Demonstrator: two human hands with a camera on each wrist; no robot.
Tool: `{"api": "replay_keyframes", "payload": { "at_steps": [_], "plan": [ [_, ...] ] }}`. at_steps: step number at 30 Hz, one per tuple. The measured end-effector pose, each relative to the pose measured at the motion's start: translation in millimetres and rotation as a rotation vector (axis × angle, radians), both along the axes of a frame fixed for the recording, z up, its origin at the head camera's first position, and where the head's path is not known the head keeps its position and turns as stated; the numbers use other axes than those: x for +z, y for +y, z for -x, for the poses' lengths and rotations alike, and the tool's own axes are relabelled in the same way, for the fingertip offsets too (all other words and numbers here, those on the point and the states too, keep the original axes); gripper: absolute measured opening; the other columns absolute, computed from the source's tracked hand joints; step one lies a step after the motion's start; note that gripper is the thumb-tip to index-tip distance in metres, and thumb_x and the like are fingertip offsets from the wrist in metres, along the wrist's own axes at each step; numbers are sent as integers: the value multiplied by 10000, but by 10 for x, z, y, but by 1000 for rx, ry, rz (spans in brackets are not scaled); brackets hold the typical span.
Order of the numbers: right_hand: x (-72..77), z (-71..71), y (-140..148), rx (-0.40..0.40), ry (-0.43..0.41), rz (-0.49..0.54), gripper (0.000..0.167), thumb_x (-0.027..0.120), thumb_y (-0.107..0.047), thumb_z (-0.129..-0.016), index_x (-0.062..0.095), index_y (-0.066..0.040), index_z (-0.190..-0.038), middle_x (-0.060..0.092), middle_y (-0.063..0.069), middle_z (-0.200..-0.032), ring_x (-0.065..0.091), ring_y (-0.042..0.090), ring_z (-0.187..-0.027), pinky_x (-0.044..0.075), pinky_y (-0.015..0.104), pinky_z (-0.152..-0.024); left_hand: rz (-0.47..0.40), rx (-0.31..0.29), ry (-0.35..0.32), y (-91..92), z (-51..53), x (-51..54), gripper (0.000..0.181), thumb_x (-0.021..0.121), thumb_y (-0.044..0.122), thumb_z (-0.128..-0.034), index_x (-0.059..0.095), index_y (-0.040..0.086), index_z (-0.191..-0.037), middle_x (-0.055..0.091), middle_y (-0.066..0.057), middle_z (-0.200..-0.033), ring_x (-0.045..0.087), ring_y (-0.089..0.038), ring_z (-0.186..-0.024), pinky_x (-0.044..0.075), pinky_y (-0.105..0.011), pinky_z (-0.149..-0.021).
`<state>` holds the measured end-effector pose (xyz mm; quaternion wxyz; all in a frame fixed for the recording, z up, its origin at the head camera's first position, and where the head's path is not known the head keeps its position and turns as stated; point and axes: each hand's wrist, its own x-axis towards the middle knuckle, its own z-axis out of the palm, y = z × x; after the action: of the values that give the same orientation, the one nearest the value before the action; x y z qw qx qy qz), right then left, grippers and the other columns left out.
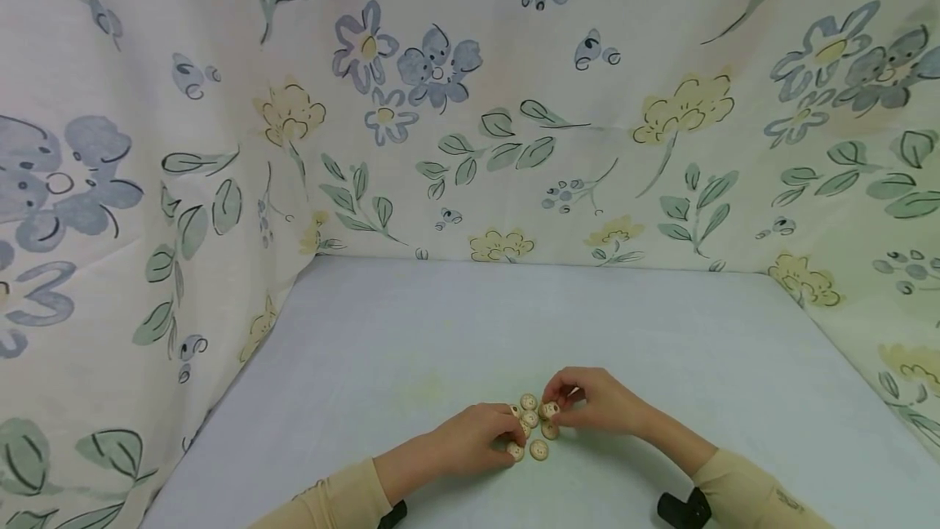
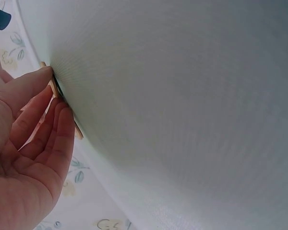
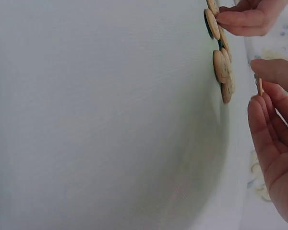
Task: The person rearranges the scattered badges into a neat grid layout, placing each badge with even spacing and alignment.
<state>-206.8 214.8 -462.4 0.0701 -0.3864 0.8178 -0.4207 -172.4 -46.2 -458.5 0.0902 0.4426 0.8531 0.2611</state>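
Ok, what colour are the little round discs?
The discs are light tan, clearest in the head view.

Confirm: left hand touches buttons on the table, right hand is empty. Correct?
Not quite: the right hand isn't empty; it pinches a button, as the right wrist view shows. The rest holds: the left hand touches buttons on the table.

Pale yellow sleeves (image 1: 334, 498) – the right with a small dark marking (image 1: 789, 500) – black cuff-side pieces (image 1: 685, 508), bare hands (image 1: 479, 437)

The beige discs (image 1: 539, 450) bear dark marks; sleeves (image 1: 334, 500) are pale yellow, the worktop (image 1: 441, 317) bluish white, the cream cloth (image 1: 514, 64) patterned with blue flowers (image 1: 465, 62), yellow blossoms (image 1: 686, 108), green leaves (image 1: 536, 153).
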Motion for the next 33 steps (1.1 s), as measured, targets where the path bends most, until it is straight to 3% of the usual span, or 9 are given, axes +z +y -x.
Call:
{"api": "replay_keyframes", "payload": {
  "at_steps": [6, 13, 23, 33],
  "plan": [
    [94, 31, -80, -46, -2, -19, 198, 769, -72, -825, 672, -78, -998, 657, 41, -897, 618, 226, -785, 545, 310, -718, 6, 7, -20, 2, -6, 26, 136, 749, 82, -821, 703, 137, -936, 575, 98, -875, 507, 15, -788, 396, -93, -723],
    [15, 203, -96, -79, -11, -38, 175, 760, -143, -847, 676, -129, -999, 646, -21, -918, 606, 138, -805, 532, 278, -733, 8, 7, -19, -1, -5, 27, 134, 744, 87, -833, 703, 137, -951, 581, 103, -887, 516, 22, -801, 403, -90, -730],
    [3, 338, -167, -106, -4, -18, 209, 774, -107, -829, 673, -82, -1011, 652, 22, -941, 609, 221, -813, 530, 284, -722, -4, -6, 5, -6, -5, 18, 137, 747, 83, -829, 699, 132, -947, 585, 90, -877, 514, 17, -791, 388, -76, -721],
    [-28, 503, -231, -128, -2, -52, 178, 769, -119, -833, 678, -107, -986, 622, -36, -881, 581, 133, -796, 521, 256, -720, -2, -12, 27, -2, -3, 21, 139, 749, 89, -820, 696, 140, -938, 578, 94, -873, 504, 13, -781, 375, -73, -712]
  ]
}}
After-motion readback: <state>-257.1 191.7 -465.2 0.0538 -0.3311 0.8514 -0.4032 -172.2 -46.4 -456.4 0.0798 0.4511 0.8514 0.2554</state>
